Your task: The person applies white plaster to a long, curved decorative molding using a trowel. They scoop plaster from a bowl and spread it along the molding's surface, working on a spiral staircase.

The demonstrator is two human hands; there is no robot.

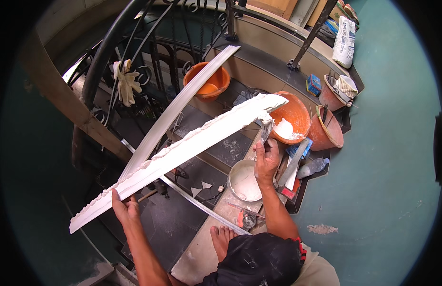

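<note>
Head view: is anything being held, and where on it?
The left grip holds the long white strip near its lower left end; the right grip, a grey tool by its lower end.

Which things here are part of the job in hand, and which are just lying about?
In use, it seems:
white strip, in the left hand
scraper, in the right hand
orange bowl with white paste

Apparently just lying about:
pale gloves, on the railing
plastic bottle
white sack
</note>
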